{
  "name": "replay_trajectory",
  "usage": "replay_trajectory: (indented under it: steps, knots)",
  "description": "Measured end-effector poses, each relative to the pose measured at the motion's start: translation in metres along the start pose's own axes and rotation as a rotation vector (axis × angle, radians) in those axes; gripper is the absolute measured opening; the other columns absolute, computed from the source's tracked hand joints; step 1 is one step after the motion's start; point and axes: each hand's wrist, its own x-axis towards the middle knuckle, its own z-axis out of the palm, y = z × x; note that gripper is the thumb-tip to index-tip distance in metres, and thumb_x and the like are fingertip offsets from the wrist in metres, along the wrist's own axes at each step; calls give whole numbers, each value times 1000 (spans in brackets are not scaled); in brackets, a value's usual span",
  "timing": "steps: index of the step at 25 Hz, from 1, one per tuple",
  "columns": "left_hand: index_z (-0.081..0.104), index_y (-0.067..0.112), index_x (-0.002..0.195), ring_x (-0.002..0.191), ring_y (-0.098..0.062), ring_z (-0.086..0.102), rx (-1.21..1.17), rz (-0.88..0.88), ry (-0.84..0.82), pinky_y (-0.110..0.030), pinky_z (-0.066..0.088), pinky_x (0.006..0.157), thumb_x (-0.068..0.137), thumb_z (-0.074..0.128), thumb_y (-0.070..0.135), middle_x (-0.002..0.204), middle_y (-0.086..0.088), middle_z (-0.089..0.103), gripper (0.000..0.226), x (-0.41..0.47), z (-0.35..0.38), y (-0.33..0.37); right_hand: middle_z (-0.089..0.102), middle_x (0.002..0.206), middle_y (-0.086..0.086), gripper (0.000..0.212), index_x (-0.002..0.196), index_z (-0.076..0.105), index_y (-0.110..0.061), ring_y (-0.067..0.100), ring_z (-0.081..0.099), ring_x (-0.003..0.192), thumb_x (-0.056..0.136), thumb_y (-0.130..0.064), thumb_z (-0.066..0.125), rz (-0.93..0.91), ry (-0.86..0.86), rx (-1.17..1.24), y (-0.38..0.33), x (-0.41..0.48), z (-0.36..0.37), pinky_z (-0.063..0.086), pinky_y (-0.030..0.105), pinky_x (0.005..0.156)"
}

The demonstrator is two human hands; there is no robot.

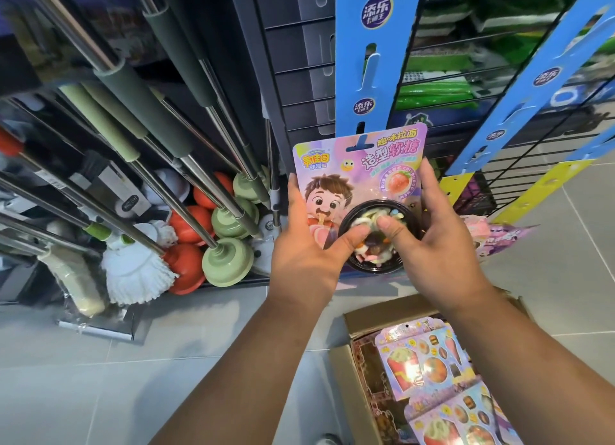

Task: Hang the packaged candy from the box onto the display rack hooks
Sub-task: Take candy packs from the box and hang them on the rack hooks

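Note:
I hold one candy package (352, 175), a pink card with a cartoon boy and a black bowl of gummies, upright in front of the blue hanging strip (372, 61). My left hand (306, 245) grips its left edge, thumb on the bowl. My right hand (442, 238) grips the right edge, thumb also on the bowl. The card's T-shaped hang hole sits at the strip's lower end, just below one of its tabs. An open cardboard box (352, 371) on the floor at lower right holds more candy packages (429, 364).
A second blue strip (545, 75) slants at the right over a black wire rack (499, 185). Mops and plungers (226, 261) stand in a rack at left. More pink packages (502, 238) lie on the tiled floor behind my right hand.

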Motion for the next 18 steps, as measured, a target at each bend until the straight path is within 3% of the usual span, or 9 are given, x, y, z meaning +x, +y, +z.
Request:
replay_trajectory:
  steps: [3, 6, 8, 11, 14, 18]
  knots:
    - [11, 31, 157, 130, -15, 49, 327, 21, 60, -39, 44, 107, 72, 77, 60, 143, 3, 48, 112, -10, -2, 9, 43, 148, -10, 90, 155, 12, -41, 8, 44, 135, 89, -26, 71, -15, -10, -101, 2, -6, -4, 40, 45, 111]
    - [10, 21, 159, 132, -19, 44, 482, 40, 87, -35, 43, 106, 75, 77, 54, 144, -3, 41, 112, -21, 4, 16, 35, 145, -15, 95, 155, 6, -40, 4, 39, 133, 88, -28, 71, -4, -21, -245, -6, -12, -13, 39, 34, 110]
    - [11, 18, 159, 136, -22, 41, 608, 56, 141, -36, 39, 110, 76, 78, 50, 148, -5, 38, 112, -32, 5, 18, 31, 146, -8, 100, 157, 5, -32, 11, 40, 133, 85, -30, 74, 1, -48, -431, -14, -16, -22, 40, 31, 105]
    - [30, 15, 155, 135, -31, 43, 767, 149, 234, -40, 37, 110, 74, 81, 41, 146, -9, 45, 99, -51, 0, 9, 25, 148, -1, 99, 157, 8, -29, 20, 39, 131, 84, -35, 74, 25, -126, -703, -23, -31, -39, 43, 35, 99]
    - [46, 13, 147, 129, -34, 51, 890, 234, 116, -45, 43, 107, 76, 78, 42, 139, -11, 54, 83, -75, 3, 3, 22, 153, 4, 96, 156, 8, -28, 29, 35, 135, 85, -39, 71, 1, -201, -984, -21, -56, -58, 42, 42, 103]
    - [41, 14, 147, 135, -32, 48, 971, 198, -124, -44, 41, 110, 82, 66, 52, 146, -12, 51, 80, -110, 28, -2, 24, 156, 11, 93, 155, 14, -25, 37, 30, 139, 82, -37, 70, 76, -285, -1180, 3, -91, -81, 35, 47, 108]
